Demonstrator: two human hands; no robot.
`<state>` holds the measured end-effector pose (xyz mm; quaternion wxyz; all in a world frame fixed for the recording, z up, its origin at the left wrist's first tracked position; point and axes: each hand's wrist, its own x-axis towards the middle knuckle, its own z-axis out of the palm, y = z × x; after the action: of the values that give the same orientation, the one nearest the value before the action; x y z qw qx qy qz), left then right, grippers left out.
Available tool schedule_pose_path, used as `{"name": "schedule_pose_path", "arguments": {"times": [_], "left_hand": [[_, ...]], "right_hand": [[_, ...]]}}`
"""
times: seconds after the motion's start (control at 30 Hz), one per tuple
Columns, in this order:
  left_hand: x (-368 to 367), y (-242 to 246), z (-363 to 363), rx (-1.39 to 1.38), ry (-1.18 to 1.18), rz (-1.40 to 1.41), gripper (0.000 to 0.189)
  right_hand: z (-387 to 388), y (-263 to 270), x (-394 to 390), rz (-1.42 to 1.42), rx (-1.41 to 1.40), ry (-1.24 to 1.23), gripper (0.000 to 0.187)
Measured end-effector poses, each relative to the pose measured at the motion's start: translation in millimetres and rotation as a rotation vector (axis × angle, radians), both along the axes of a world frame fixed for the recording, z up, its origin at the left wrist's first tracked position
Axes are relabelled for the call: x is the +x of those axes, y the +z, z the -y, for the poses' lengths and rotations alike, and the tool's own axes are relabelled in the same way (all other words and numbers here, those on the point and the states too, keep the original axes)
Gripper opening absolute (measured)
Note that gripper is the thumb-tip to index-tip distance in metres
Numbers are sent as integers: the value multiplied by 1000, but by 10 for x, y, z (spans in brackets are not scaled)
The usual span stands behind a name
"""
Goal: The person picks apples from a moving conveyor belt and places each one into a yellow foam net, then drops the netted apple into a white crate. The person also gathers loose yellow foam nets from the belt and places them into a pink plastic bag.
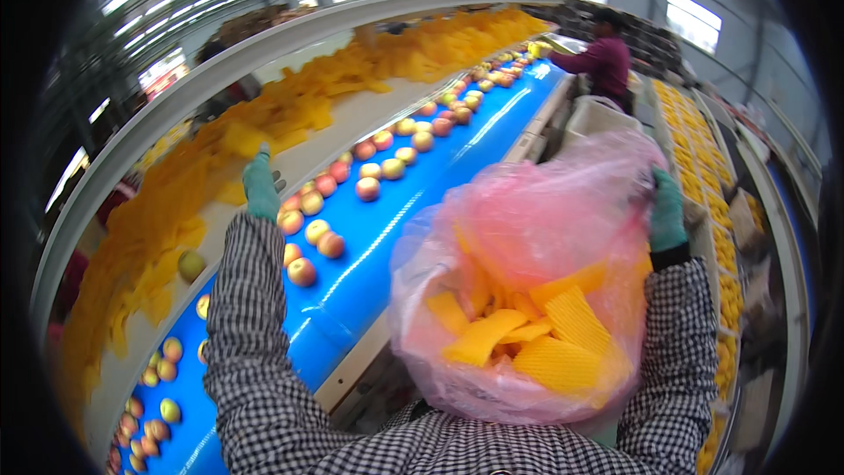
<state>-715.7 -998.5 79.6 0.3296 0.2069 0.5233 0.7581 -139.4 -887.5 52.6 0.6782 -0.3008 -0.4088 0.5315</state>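
Observation:
My left hand (262, 186), in a green glove, reaches over the blue conveyor belt (389, 237) towards the shelf behind it, fingers apart and nothing held. Yellow foam net sleeves (297, 109) lie heaped along that shelf, a few of them just beyond my fingertips. Red and yellow apples (330, 244) are spread along the belt beside my left forearm. At the right, my right hand (667, 211), also gloved, grips the edge of a pink plastic bag (527, 191). The bag hangs open against my body, with loose yellow foam sleeves (567, 343) inside.
A co-worker (603, 69) in a dark red top stands farther along the belt, reaching over it. A white bin (600, 119) is behind the bag. On the right runs a row of trays with yellow-wrapped fruit (692, 145). A white metal beam (198, 66) arches above the foam shelf.

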Motion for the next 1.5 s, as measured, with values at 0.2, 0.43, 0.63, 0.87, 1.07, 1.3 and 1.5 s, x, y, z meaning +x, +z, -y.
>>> {"name": "schedule_pose_path", "arguments": {"times": [0.2, 0.43, 0.63, 0.87, 1.07, 1.3, 1.5], "left_hand": [[2297, -435, -90, 519, -366, -1486, 81], [3170, -563, -953, 154, -869, -1173, 40], [3010, -535, -1147, -178, -1199, -675, 20], [3148, -167, -1065, 547, -1243, -1440, 23], [2803, -405, -720, 177, -764, -1319, 68], [2789, -1049, -1044, 275, -609, -2217, 74], [2669, -1288, -1272, -144, -1349, -1388, 65]], "right_hand": [[246, 329, -426, -44, -64, 159, 10], [333, 313, -371, 279, 123, 150, 14], [371, 346, 60, 1113, 473, -499, 93], [317, -332, -700, 1887, 432, -229, 109], [70, -871, -418, 970, -35, 406, 27], [307, -1116, -728, 293, -159, 770, 19], [156, -562, -408, 1210, -265, 97, 53]]}}
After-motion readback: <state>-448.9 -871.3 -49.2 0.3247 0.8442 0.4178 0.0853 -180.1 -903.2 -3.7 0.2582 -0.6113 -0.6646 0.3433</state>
